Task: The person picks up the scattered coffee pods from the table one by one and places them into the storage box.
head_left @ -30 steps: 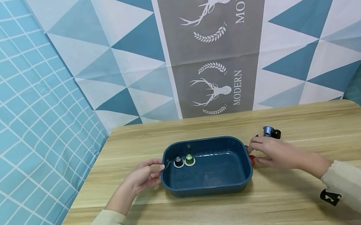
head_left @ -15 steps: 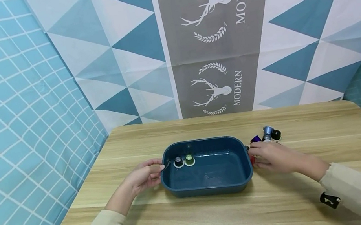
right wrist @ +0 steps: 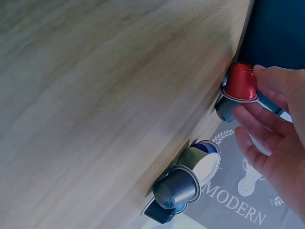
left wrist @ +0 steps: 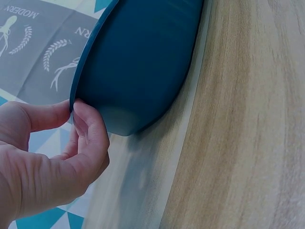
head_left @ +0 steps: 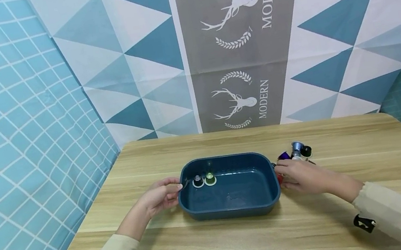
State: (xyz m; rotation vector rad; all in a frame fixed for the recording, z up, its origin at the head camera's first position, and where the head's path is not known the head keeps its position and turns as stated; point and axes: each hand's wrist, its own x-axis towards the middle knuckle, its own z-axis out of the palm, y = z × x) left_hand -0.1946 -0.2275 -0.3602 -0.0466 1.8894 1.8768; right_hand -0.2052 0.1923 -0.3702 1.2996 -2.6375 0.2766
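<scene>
My left hand (head_left: 162, 195) pinches the left rim of a dark blue rectangular basin (head_left: 235, 192), thumb on one side and fingers on the other in the left wrist view. Inside the basin, at its left, a dark coffee capsule (head_left: 198, 181) and a green coffee capsule (head_left: 210, 179) stand side by side. Just outside the right wall, my right hand (head_left: 302, 175) holds a red coffee capsule (right wrist: 240, 82) between thumb and fingers. A dark teal capsule (right wrist: 226, 110) lies right beside the red one, partly hidden by it and the fingers.
Beyond my right hand lies a cluster of capsules: a silver-blue one (right wrist: 174, 188), a green one lying on its side (right wrist: 190, 158), a purple-blue one (head_left: 283, 156) and a black one (head_left: 306, 151). The wooden table (head_left: 221, 249) meets patterned cloth at its back edge.
My right hand has shifted slightly and its fingers have drawn in on the red capsule. The purple-blue capsule, hidden a second ago, shows now. My left hand and the basin stay in place.
</scene>
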